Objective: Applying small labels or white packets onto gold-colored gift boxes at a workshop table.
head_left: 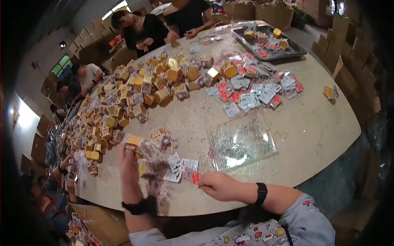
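Observation:
My left hand (129, 170) is closed, somewhat blurred, around a gold-topped blocky piece (134, 140), with clear crinkled plastic wrap (152, 151) beside it. Between the thumb and fingers of my right hand (219, 185) is the end of a small flat red-and-white packet (189, 174). White printed cards (174, 162) lie under and beside that packet, between my hands. Just past my left hand rests a speckled red-and-white piece (160, 137). Exactly what the gold-topped piece is cannot be made out.
A large heap of gold-topped pieces (135, 90) covers the table's left and far side. White-and-red packets (250, 98) are piled farther right. A clear plastic sheet (243, 141), a dark tray (293, 52) and a lone gold piece (330, 92) lie on the table (316, 123). Several people work around it.

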The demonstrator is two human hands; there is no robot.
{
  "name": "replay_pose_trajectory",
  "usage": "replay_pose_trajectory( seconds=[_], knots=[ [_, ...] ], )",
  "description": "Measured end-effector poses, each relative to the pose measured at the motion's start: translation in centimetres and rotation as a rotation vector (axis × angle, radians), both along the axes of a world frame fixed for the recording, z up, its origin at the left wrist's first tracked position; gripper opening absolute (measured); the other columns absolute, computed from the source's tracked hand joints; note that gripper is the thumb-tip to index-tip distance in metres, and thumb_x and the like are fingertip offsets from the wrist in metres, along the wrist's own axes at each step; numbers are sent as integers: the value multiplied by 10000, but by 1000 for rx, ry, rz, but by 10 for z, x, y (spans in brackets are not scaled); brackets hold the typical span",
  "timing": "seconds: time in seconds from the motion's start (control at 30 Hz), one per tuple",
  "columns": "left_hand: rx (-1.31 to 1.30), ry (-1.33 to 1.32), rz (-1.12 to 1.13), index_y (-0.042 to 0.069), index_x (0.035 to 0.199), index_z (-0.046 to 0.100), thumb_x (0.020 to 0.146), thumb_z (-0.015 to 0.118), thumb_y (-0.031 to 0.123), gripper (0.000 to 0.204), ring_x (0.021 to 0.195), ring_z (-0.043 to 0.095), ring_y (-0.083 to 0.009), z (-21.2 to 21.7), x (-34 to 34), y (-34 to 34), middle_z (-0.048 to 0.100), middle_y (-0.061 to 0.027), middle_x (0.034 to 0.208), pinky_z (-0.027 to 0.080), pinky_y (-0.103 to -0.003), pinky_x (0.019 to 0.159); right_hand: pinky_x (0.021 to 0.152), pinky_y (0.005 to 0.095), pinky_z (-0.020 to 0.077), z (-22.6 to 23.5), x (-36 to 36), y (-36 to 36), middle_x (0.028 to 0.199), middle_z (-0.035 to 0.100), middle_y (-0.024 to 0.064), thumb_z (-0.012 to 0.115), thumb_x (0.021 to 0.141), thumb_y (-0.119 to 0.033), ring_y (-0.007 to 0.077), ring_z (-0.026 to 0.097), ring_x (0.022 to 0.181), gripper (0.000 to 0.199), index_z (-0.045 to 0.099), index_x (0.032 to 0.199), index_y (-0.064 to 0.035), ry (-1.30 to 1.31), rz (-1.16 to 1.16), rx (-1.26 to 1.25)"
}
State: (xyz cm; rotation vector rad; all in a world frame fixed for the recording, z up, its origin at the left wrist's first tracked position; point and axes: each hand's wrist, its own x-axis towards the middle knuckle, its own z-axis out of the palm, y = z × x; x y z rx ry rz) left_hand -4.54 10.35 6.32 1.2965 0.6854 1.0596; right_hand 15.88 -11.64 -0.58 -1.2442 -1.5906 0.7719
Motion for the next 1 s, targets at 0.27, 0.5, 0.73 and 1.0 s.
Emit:
replay_pose_trajectory(
  seconds=[0.27,0.5,0.73,1.0],
  knots=[
    [-377,-381,-49,45,1286,452,962,376,349,451,1105,556,-278,-67,38,-128,556,-117,1230,470,-441,909,638,347,449,14,-3,-3,796,568,137,583,799,-9,278,573,737,95,605,891,-10,260,-138,-27],
    [-413,-358,-92,18,1282,375,934,393,212,399,1076,578,-256,-60,49,-135,543,-136,1189,508,-407,892,617,338,427,10,-2,-4,762,558,116,595,800,3,252,541,694,90,611,887,-4,317,-214,68],
    [-488,-338,-121,37,1264,410,938,403,221,375,1081,579,-257,-55,50,-138,561,-129,1173,510,-403,877,638,359,432,12,-3,-2,768,567,127,595,790,2,276,543,708,94,608,884,-5,273,-243,159],
    [-505,-236,-129,5,1264,455,945,415,300,436,1082,576,-279,-62,46,-136,579,-134,1205,456,-428,927,648,359,443,12,0,-4,772,576,135,599,783,11,288,557,716,95,605,878,4,220,-277,139]
  ],
)
